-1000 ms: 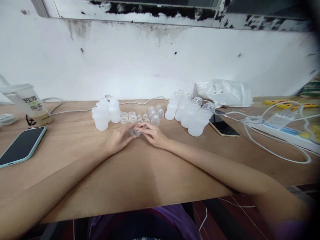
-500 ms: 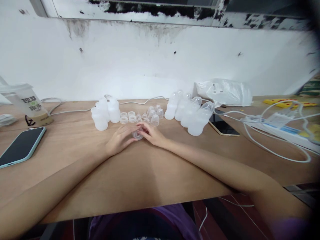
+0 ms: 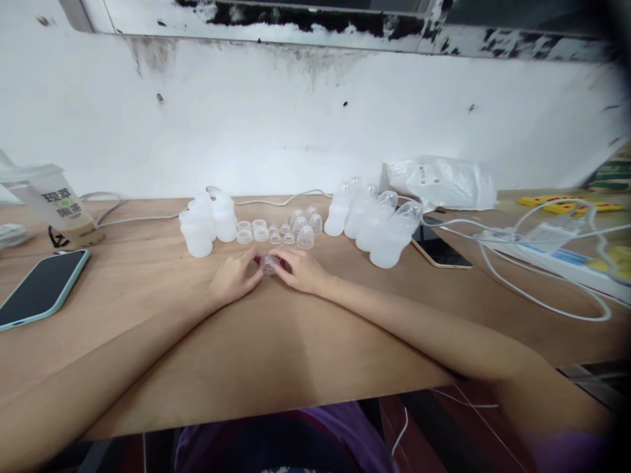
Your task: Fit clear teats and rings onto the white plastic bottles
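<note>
Between my hands is a small clear bottle collar ring (image 3: 269,264), low over the table. My left hand (image 3: 236,274) grips its left side with thumb and fingers. On its right side, the thumb and fingers of my right hand (image 3: 302,268) are closed on it. Just behind stand several white collar rings (image 3: 252,231), several small clear nipples (image 3: 281,234) and several clear dome caps (image 3: 305,228). Part of the ring is covered by my fingertips, so whether a nipple sits in it I cannot tell.
Several frosted baby bottles (image 3: 210,223) without caps stand left. Capped bottles (image 3: 387,236) stand right, beside a dark phone (image 3: 440,246) and a white power strip (image 3: 566,256) with cables. A drink cup (image 3: 69,207) and another phone (image 3: 44,288) lie far left. A plastic bag (image 3: 444,182) rests by the wall.
The ring has been tilted flatter, from facing me to showing its side. My right fingers have drawn back from over its top, and my left hand has shifted slightly.
</note>
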`<state>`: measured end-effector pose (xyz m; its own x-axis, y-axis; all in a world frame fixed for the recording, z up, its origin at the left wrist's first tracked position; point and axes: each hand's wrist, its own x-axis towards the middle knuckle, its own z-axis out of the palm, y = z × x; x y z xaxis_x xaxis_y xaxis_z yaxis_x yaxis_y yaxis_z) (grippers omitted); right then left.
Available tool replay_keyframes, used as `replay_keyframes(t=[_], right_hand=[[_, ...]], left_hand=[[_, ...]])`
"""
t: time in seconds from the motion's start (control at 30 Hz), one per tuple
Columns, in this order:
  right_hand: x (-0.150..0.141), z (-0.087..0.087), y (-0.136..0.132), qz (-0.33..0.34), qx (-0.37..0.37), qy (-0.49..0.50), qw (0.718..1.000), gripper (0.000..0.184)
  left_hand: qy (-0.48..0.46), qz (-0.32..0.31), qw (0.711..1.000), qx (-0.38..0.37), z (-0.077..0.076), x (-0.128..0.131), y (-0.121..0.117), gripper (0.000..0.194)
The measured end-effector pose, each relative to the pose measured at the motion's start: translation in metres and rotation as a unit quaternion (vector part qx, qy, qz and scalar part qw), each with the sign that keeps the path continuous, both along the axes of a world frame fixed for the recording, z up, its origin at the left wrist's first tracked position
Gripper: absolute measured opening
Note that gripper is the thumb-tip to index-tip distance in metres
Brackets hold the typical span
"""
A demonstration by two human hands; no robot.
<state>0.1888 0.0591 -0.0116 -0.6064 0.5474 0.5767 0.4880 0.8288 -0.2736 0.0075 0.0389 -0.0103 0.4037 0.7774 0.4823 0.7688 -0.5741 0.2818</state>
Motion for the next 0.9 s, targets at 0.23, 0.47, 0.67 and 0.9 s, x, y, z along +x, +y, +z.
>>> replay_keyframes(t=[0.23,0.47,0.67,0.9], right_hand=[[-0.0021,-0.0013,-0.0027,-0.031,0.025,-0.089,0.995,0.018],[-0.0030,-0.0012,-0.0024,-0.065,0.019,-0.118,0.991,0.016],[-0.0033,-0.0008,-0.0031,-0.046,0.006,-0.116,0.992,0.021],[-0.0039,0.0010,-0.0049,-0.038,-0.008,-0.120,0.992,0.016]], left_hand=[[0.025,0.011,1.000,-0.007,0.0020,0.0060,-0.0007,0.010],[0.030,0.018,0.999,-0.012,0.0010,0.0074,-0.0013,0.014],[0.042,0.015,0.999,-0.015,0.0039,0.0078,-0.0043,0.016],[0.051,0.019,0.998,-0.007,0.0044,0.0075,-0.0045,0.010]])
